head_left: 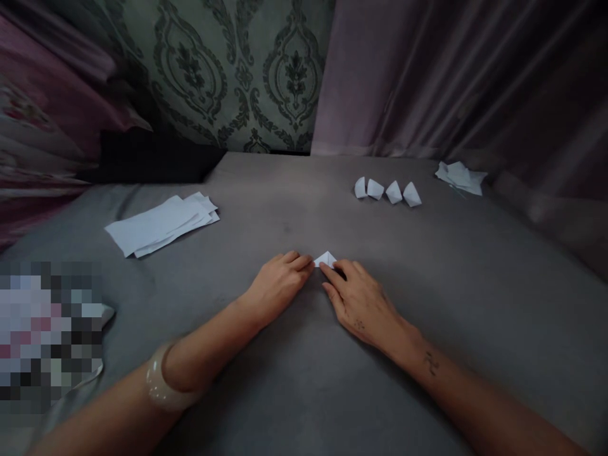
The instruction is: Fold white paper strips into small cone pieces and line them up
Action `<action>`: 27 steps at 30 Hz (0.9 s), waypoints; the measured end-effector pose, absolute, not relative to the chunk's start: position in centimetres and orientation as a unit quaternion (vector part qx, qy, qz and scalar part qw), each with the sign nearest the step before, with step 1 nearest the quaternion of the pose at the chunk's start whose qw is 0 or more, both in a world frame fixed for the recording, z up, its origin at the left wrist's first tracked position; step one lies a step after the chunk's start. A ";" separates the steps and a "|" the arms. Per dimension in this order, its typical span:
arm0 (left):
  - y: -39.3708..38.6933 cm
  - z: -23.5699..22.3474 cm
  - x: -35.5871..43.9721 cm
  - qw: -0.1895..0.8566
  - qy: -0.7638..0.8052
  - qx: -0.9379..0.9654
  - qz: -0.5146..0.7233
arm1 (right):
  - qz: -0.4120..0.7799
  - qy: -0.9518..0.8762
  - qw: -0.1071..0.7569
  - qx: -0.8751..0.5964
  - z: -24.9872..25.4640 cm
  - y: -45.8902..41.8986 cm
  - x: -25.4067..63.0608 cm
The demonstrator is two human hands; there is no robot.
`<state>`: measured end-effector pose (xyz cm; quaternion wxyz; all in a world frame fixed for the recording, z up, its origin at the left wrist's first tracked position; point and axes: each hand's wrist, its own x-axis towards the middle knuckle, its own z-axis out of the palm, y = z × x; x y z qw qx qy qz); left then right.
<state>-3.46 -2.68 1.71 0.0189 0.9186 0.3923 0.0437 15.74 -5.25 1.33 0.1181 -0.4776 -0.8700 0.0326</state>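
Head camera view: two bare hands meet at the centre of a gray cloth-covered surface [304,373], working a small folded paper [326,258] whose peak points to twelve o'clock. The left hand [278,278], a pale bracelet [164,383] on its arm, comes in from eight o'clock, its bent fingers bunched together at the paper's nine-o'clock corner; its thumb is hidden, so whether it pinches or merely steadies cannot be told. The right hand [363,297] reaches in from four o'clock, its forefinger laid on the paper's near edge and its thumb apart from the sheet; whether the remaining fingers grip the three-o'clock corner is not clear. Four folded paper shapes [394,192] stand in a row between one and two o'clock from the hands, apparently finished. The piece in hand, flatter than those, with a crease down its face, looks partway along, though how many folds remain cannot be judged. A stack of flat paper strips [159,225], toward nine o'clock, appears unworked, suggesting that much of the paper is left. A loose pile of white paper [460,177] lies at two o'clock, beyond the row; whether it is folded work or scrap is too small to tell.
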 end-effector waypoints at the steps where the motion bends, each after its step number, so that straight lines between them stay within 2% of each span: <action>1: -2.8 1.8 -3.3 0.022 0.401 0.915 0.041 | 0.032 -0.870 0.116 -0.478 1.4 -5.2 15.7; 8: -3.0 1.8 -2.7 0.022 0.433 0.901 0.011 | 0.032 -0.867 0.106 -0.486 1.6 -4.9 15.4; 17: -3.1 1.8 -3.2 0.055 0.433 0.897 0.073 | 0.030 -0.867 0.123 -0.482 1.7 -5.0 15.9; 23: -2.1 1.6 -2.8 0.113 0.464 0.862 0.167 | 0.026 -0.857 0.121 -0.500 2.0 -5.2 16.9; 27: 0.2 1.2 -1.8 0.198 0.535 0.799 0.188 | 0.017 -0.861 0.121 -0.494 2.2 -5.1 17.1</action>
